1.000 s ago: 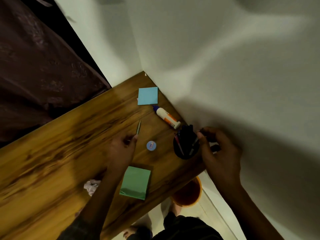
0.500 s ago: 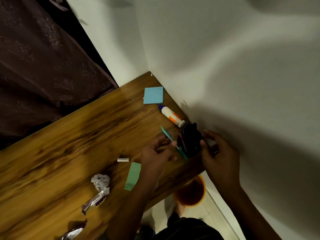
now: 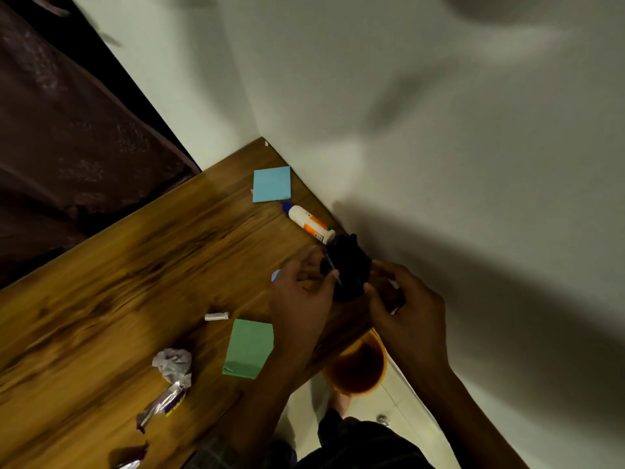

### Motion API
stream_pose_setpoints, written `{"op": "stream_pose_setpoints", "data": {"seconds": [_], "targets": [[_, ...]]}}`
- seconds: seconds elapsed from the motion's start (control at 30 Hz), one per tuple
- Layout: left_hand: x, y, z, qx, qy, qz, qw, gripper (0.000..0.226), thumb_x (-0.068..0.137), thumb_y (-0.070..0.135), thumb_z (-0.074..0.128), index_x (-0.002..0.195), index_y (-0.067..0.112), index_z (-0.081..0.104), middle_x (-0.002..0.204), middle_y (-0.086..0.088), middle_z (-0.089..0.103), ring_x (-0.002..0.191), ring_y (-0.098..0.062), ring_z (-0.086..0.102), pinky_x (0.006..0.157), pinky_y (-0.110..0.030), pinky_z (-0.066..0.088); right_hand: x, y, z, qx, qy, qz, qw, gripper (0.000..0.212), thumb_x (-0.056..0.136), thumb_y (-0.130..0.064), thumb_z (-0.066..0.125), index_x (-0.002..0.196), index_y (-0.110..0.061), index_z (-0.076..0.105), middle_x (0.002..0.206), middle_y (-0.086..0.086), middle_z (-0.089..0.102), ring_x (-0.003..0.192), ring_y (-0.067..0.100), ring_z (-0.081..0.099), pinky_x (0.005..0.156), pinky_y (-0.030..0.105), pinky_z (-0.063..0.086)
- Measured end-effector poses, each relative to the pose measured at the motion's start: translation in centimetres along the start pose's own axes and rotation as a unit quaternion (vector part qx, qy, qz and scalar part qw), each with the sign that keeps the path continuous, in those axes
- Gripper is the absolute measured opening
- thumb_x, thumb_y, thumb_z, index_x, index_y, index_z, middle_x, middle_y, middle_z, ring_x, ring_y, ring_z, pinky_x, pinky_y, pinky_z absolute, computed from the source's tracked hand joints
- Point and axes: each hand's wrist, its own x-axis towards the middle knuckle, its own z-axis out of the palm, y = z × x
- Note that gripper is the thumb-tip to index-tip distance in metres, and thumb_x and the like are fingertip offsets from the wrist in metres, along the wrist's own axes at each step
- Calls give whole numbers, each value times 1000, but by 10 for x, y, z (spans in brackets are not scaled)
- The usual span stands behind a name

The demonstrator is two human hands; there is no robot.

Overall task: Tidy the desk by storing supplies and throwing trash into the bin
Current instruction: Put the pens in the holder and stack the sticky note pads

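Observation:
A black pen holder [image 3: 348, 269] with several pens stands near the wall on the wooden desk [image 3: 118, 282]. My left hand [image 3: 301, 302] pinches a thin green pen [image 3: 333, 269] at the holder's near side, its tip angled into the holder. My right hand [image 3: 402, 306] grips the holder's right side. On the desk lie a glue bottle [image 3: 309, 223], a blue sticky pad [image 3: 271, 183], a green sticky pad [image 3: 248, 348], a small white cap [image 3: 216, 316], crumpled paper [image 3: 172, 363] and a candy wrapper [image 3: 164, 402].
An orange bin [image 3: 356, 367] stands on the floor under the desk's right edge. A small blue round thing [image 3: 275, 275] peeks out behind my left hand. Another wrapper [image 3: 130, 456] lies at the desk's near edge. A dark curtain [image 3: 61, 130] hangs left.
My left hand lifted the green pen off the desk and carried it right to the pen holder. The right hand has stayed on the holder. The view shifted, revealing the trash on the left.

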Motion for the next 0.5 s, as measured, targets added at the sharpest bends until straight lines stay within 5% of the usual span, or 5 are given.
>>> {"op": "stream_pose_setpoints", "data": {"seconds": [0.07,0.23,0.37,0.5], "targets": [[-5,-4,-12,16,47,14,999,41,85,41,80,122,34,65,118,15,69,109,-5,64,90,-13,48,-1,0,0,-2,0,-4,1000,38,91,-28,72,127,-34,64,117,-19,69,94,5,68,84,36,60],[-15,-24,-68,10,81,-8,997,37,86,34,81,119,39,66,106,17,71,86,0,70,67,-26,60,-5,-8,12,14,-15,-24,1000,37,89,-24,75,124,-33,66,111,-17,72,100,2,67,86,35,60],[-38,-63,-124,41,121,-50,990,37,86,42,76,121,35,68,103,8,74,88,-5,71,68,-34,62,-12,-19,29,20,-56,-61,996,32,88,-23,76,119,-29,69,110,-15,72,102,4,67,83,26,57],[-65,-85,-174,-11,192,-109,975,31,88,33,76,118,27,69,96,10,76,82,-7,75,63,-16,57,-23,-39,55,38,-118,-90,988,32,89,-25,75,120,-28,69,111,-12,72,98,2,67,82,18,53]]}}
